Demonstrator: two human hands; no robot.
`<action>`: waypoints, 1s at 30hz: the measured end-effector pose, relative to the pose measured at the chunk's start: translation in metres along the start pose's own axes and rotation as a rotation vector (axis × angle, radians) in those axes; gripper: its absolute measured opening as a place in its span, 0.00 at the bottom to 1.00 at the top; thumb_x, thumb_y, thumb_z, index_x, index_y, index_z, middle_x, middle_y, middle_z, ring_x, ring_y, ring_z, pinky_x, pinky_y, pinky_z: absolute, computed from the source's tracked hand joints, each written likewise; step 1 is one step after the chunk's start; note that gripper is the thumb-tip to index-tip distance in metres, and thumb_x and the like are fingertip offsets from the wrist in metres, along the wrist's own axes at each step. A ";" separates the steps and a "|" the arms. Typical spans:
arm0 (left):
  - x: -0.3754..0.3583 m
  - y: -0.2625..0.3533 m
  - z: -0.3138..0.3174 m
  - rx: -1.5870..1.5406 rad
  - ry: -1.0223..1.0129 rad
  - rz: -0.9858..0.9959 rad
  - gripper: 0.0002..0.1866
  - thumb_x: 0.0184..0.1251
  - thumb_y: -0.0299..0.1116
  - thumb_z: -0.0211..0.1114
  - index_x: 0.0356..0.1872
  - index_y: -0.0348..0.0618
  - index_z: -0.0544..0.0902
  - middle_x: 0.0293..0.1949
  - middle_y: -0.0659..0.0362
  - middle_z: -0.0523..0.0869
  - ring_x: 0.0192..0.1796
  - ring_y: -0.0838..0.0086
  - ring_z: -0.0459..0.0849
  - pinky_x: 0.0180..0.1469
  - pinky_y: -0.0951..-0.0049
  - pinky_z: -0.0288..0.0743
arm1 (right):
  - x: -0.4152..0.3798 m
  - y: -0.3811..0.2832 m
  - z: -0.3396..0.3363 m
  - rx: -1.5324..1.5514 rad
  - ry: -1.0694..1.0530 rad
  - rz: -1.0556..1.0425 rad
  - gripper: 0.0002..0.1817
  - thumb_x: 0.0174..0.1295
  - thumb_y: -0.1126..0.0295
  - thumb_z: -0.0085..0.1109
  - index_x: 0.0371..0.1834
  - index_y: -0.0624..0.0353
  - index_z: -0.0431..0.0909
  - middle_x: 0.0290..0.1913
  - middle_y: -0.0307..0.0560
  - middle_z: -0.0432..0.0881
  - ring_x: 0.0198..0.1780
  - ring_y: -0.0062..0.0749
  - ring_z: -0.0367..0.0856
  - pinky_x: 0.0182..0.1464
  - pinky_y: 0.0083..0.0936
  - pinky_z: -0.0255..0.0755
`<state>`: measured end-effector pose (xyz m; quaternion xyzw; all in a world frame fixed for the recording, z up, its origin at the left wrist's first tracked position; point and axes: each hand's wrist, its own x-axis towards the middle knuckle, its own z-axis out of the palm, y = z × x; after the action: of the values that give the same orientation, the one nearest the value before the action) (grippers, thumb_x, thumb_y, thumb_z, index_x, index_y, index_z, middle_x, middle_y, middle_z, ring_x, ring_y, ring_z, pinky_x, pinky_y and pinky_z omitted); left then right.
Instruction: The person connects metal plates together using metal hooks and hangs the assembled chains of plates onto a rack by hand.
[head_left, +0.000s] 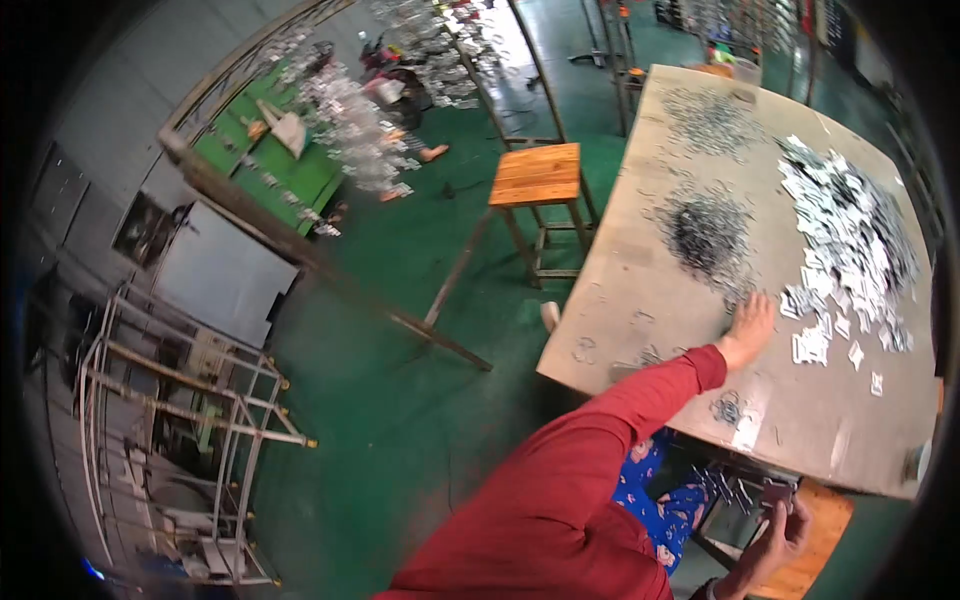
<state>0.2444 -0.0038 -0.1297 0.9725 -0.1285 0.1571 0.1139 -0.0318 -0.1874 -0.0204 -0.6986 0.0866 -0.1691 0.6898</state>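
My left hand reaches across the table in a red sleeve, its fingers stretched out at the lower edge of a dark heap of small wire hooks. Below the table's near edge, my right hand is closed around a small dark flat plate, pinched between thumb and fingers. Several thin metal pieces stick out beside that plate, over my lap. To the right of my left hand lies a large spread of silvery flat cut-out plates, with a few loose ones near its lower end.
The brown table also bears a thinner scatter of hooks and a clear cup at its far end. A wooden stool stands left of it. Further left, small plates hang from a rack, near a seated person and a metal frame cart.
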 end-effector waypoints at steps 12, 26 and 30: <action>-0.005 -0.048 -0.005 -0.611 0.209 -0.185 0.20 0.55 0.17 0.49 0.51 0.26 0.64 0.46 0.35 0.72 0.51 0.46 0.73 0.55 0.57 0.68 | -0.017 -0.058 0.043 -0.020 0.000 -0.015 0.08 0.54 0.82 0.60 0.37 0.70 0.76 0.33 0.50 0.80 0.32 0.30 0.78 0.35 0.22 0.74; -0.099 0.025 -0.105 -1.944 -0.408 -0.258 0.06 0.68 0.26 0.55 0.38 0.33 0.77 0.27 0.58 0.80 0.26 0.77 0.80 0.28 0.75 0.78 | -0.012 -0.008 0.019 -0.155 0.007 0.110 0.06 0.58 0.77 0.56 0.38 0.62 0.76 0.36 0.45 0.81 0.34 0.23 0.77 0.31 0.16 0.68; -0.123 0.051 -0.162 -1.728 -0.401 0.017 0.06 0.66 0.27 0.60 0.39 0.34 0.77 0.33 0.60 0.81 0.36 0.80 0.79 0.41 0.80 0.74 | -0.016 -0.015 0.025 -0.078 0.043 0.107 0.05 0.57 0.79 0.57 0.37 0.62 0.76 0.35 0.42 0.79 0.33 0.23 0.76 0.31 0.16 0.67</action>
<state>0.0719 0.0173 -0.0121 0.5548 -0.2269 -0.1673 0.7827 -0.0398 -0.1577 -0.0067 -0.7154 0.1452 -0.1432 0.6682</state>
